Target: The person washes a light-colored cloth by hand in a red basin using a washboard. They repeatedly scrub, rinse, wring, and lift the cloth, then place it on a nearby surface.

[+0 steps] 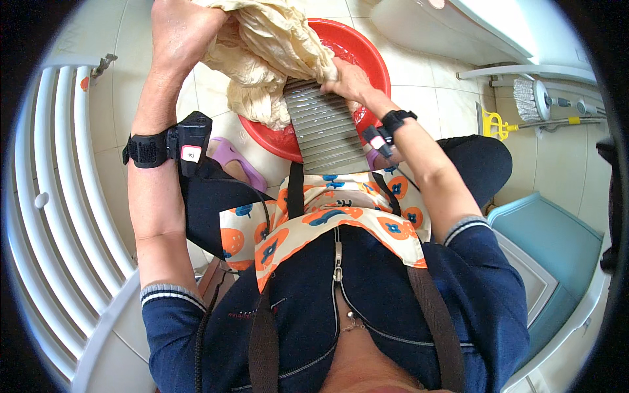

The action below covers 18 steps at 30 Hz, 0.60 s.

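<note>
A wet cream-coloured cloth (265, 44) hangs bunched between my two hands, above a red plastic basin (381, 64) with water in it. My left hand (186, 32), raised at the upper left, grips one part of the cloth; its fingertips are hidden. Lower and to the right, my right hand (350, 79) is closed on another part of it. A ridged washboard (327, 125) slants from the basin towards my lap, its upper end partly covered by the cloth. One fold of cloth hangs over the basin's left rim.
A white slatted radiator (64, 162) runs along the left. On the right are a white tub-like fixture (442, 29), a brush with a round head (533, 99), a yellow-headed squeegee (495, 125) and a blue-green cabinet (545, 236). Pink slippers (241, 164) rest on the tiled floor.
</note>
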### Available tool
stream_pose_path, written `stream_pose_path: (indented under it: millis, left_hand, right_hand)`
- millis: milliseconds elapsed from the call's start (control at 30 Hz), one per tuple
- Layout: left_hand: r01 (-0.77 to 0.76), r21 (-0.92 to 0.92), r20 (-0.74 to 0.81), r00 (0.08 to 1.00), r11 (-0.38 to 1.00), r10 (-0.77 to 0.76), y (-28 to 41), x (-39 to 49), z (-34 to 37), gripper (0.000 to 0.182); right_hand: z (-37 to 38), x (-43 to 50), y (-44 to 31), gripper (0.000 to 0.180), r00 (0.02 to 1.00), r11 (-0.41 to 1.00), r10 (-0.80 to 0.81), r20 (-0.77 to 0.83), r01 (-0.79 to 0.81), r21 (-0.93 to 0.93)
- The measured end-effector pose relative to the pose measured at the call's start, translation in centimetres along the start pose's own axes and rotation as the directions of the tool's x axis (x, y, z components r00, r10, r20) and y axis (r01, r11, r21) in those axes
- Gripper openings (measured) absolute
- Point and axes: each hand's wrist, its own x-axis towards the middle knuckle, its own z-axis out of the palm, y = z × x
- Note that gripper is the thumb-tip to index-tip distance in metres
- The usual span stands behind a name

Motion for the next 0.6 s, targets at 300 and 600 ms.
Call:
stream_pose_path:
  millis: [300,600]
  left_hand:
    - [-0.187,0.019,-0.233,0.955,0.982,0.186,0.5,0.2,-3.1,0.044]
    - [-0.125,0.495,-0.183,0.952,0.86,0.244,1.1,-0.7,-5.6,0.056]
  right_hand:
    - [-11.4,2.1,5.3,0.027,0.924,0.383,0.27,-0.27,0.154,0.911]
    - [-13.9,1.7,1.4,0.062,0.987,0.97,0.09,0.136,-0.118,0.212]
